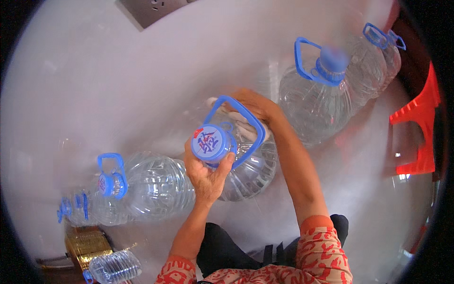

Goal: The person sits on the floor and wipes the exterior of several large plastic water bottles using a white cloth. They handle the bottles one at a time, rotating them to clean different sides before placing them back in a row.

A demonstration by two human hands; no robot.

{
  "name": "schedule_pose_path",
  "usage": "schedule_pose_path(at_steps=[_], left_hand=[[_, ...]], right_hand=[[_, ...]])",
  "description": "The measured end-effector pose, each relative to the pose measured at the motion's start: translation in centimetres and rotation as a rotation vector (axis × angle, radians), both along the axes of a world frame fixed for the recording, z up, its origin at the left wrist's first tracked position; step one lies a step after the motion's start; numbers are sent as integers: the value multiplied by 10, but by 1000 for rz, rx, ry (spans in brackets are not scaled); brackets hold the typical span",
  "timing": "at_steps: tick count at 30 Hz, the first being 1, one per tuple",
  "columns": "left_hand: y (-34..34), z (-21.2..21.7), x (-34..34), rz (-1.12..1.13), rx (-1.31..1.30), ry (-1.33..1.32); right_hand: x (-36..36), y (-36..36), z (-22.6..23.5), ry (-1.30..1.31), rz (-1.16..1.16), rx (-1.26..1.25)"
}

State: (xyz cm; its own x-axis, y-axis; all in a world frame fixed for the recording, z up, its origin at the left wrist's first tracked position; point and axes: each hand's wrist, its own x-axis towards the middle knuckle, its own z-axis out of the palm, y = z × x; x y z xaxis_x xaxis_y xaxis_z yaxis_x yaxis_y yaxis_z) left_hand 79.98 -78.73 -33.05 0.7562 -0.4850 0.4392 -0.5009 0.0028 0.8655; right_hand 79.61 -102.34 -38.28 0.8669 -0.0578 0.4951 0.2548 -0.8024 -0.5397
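A large clear plastic water bottle [255,170] stands in front of me, tilted, with its blue cap [208,143] toward me. Around its neck is a blue carry handle [248,113], which sticks up to the right. My left hand [205,177] is closed round the neck just under the cap, thumb on the near side. Beyond the handle my right hand [255,104], partly smeared by motion, presses a whitish cloth [242,125] against the bottle's far side. Its fingertips are mostly hidden by the cloth and handle.
More big bottles with blue handles stand on the right [312,99] and lie on the left [158,184]. A smaller clear bottle [116,266] lies by a gold box [87,244] at lower left. A red plastic stool [421,128] is at far right, a wall socket [153,7] at the top.
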Motion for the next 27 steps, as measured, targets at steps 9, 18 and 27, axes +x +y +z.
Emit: schedule_pose_path(at_steps=[9, 18, 27], left_hand=[[1, -2, 2, 101, 62, 42], [6, 2, 2, 98, 62, 73], [5, -5, 0, 84, 92, 46]], right_hand=[[-112, 79, 4, 44, -501, 187], [-191, 57, 32, -397, -714, 69], [-176, -9, 48, -372, -860, -489]])
